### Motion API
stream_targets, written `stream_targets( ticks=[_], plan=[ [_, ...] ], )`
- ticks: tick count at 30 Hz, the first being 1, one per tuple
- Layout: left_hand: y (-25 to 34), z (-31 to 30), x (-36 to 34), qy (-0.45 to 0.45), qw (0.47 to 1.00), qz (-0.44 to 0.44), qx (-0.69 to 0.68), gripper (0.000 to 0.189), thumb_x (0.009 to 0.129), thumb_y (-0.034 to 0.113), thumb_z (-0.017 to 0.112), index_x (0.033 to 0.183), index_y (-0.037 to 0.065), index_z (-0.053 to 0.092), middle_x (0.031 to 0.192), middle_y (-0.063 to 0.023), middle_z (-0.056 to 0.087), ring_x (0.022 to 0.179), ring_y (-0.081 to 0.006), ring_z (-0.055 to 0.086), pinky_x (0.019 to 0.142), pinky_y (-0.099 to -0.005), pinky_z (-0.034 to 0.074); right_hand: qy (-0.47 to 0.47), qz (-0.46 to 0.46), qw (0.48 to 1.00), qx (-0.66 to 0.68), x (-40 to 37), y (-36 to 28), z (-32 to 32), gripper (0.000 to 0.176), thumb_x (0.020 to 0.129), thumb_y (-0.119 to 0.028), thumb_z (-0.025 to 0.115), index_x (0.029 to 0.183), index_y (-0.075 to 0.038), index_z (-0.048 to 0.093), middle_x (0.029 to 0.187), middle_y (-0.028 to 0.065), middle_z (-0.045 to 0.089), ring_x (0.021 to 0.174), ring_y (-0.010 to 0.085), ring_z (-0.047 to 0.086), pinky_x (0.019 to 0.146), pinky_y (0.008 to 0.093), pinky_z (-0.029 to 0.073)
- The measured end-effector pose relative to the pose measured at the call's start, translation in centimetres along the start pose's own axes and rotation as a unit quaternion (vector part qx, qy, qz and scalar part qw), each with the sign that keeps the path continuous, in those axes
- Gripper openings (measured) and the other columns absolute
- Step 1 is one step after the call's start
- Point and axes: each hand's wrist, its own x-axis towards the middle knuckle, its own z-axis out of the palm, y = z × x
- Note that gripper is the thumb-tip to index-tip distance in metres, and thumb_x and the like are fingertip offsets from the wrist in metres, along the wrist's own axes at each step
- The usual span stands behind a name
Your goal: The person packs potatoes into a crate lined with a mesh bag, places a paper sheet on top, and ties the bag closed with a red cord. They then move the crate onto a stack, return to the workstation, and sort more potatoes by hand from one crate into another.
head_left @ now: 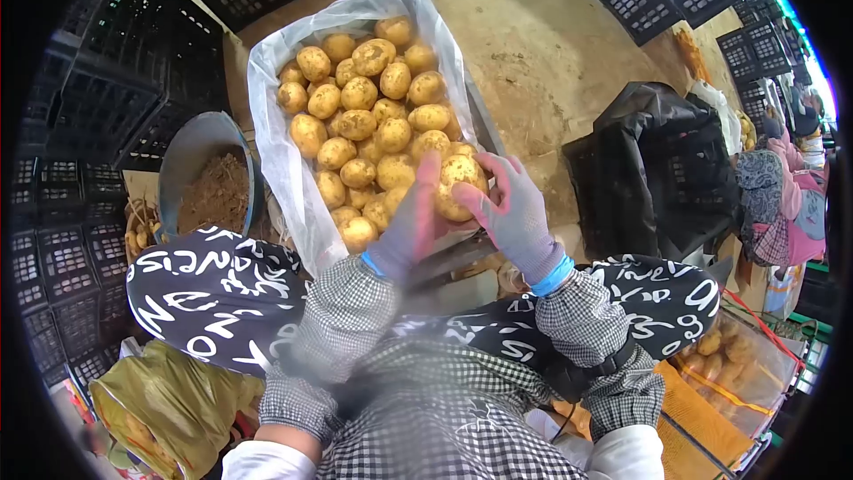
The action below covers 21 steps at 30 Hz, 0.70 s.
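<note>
A crate lined with white plastic [271,124] holds several layers of yellow potatoes [358,93] with dirt on their skins. Over its near right corner, my right hand [515,213], in a grey and pink glove, has its thumb and fingers around a large potato [460,180]. My left hand [414,224], gloved the same way, is upright at the left side of that potato, its fingers together and partly blurred. Whether the left fingers touch the potato or hold something, I cannot make out.
Left of the crate stands a bucket [169,169] with brown soil. A black-lined crate [657,169] is at the right, with a person in pink [791,187] beyond. Black crates [133,53] are stacked at the left. Bagged potatoes [729,364] lie at lower right.
</note>
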Motion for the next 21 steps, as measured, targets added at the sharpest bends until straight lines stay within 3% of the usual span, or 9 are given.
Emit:
stream_targets(
  ticks=[2, 6, 9, 15, 18, 20, 21],
  plan=[
    [-0.1, 0.8, -0.3, 0.041, 0.998, -0.015, -0.037, 0.07, 0.098, 0.063, 0.031, 0.138, 0.006, 0.038, 0.124, -0.0118, 0.058, 0.111, -0.0242, 0.06, 0.092, -0.0411, 0.051, 0.002, 0.014, 1.0, -0.004, 0.5, 2.1, 0.6, 0.048, 0.087, -0.031, 0.071, 0.122, -0.001, 0.058, 0.108, 0.0134, 0.058, 0.081, 0.0182, 0.059, 0.074, 0.0282, 0.047],
    [-1.0, -0.6, 0.4, 0.024, 0.999, -0.039, -0.016, 0.067, 0.097, 0.061, 0.036, 0.143, 0.012, 0.038, 0.129, -0.0072, 0.057, 0.113, -0.0205, 0.06, 0.084, -0.0414, 0.057, -0.003, 0.027, 0.995, 0.099, 0.6, 2.2, 0.0, 0.047, 0.09, -0.034, 0.067, 0.123, -0.002, 0.058, 0.11, 0.0174, 0.061, 0.097, 0.0238, 0.062, 0.084, 0.0299, 0.047],
    [-1.0, -0.2, 0.6, 0.042, 0.999, -0.033, 0.006, 0.067, 0.097, 0.061, 0.034, 0.143, 0.012, 0.036, 0.132, -0.0081, 0.054, 0.115, -0.0215, 0.059, 0.086, -0.0423, 0.056, 0.017, -0.078, 0.996, -0.029, -0.3, 1.3, 0.5, 0.045, 0.089, -0.032, 0.063, 0.124, -0.005, 0.059, 0.116, 0.0181, 0.061, 0.103, 0.0343, 0.062, 0.088, 0.0386, 0.049],
    [-2.1, 0.0, 0.6, 0.061, 0.994, -0.075, 0.046, 0.067, 0.098, 0.063, 0.029, 0.142, 0.013, 0.034, 0.131, -0.0087, 0.053, 0.114, -0.0225, 0.058, 0.085, -0.0399, 0.054, -0.019, -0.031, 0.999, 0.03, -0.6, 3.1, 0.8, 0.048, 0.093, -0.038, 0.062, 0.121, 0.0, 0.058, 0.111, 0.0206, 0.062, 0.106, 0.0331, 0.062, 0.091, 0.0362, 0.047],
    [-2.6, -1.1, 0.9, 0.058, 0.994, -0.086, 0.029, 0.067, 0.097, 0.062, 0.033, 0.141, 0.012, 0.036, 0.13, -0.0096, 0.054, 0.115, -0.0241, 0.058, 0.087, -0.0424, 0.054, -0.015, -0.024, 0.999, 0.021, -0.8, 3.3, 1.1, 0.039, 0.095, -0.031, 0.06, 0.12, -0.001, 0.059, 0.11, 0.0205, 0.063, 0.102, 0.0291, 0.063, 0.086, 0.0352, 0.049],
    [-3.3, -1.9, 1.1, 0.074, 0.992, -0.103, -0.002, 0.068, 0.096, 0.061, 0.039, 0.141, 0.009, 0.038, 0.133, -0.0116, 0.054, 0.119, -0.0279, 0.057, 0.093, -0.0481, 0.054, -0.026, 0.07, 0.995, 0.066, -0.4, 4.2, 1.7, 0.033, 0.096, -0.025, 0.058, 0.118, -0.001, 0.061, 0.108, 0.0198, 0.063, 0.099, 0.0264, 0.063, 0.083, 0.0343, 0.05],
    [-3.5, -2.1, 1.2, 0.07, 0.994, -0.081, 0.007, 0.066, 0.097, 0.06, 0.039, 0.139, 0.009, 0.041, 0.128, -0.0107, 0.056, 0.114, -0.0265, 0.06, 0.088, -0.0463, 0.055, -0.014, 0.073, 0.994, 0.082, -0.3, 4.5, 1.9, 0.03, 0.096, -0.023, 0.057, 0.118, -0.002, 0.061, 0.107, 0.0191, 0.063, 0.097, 0.025, 0.063, 0.081, 0.0336, 0.051]
  ],
)
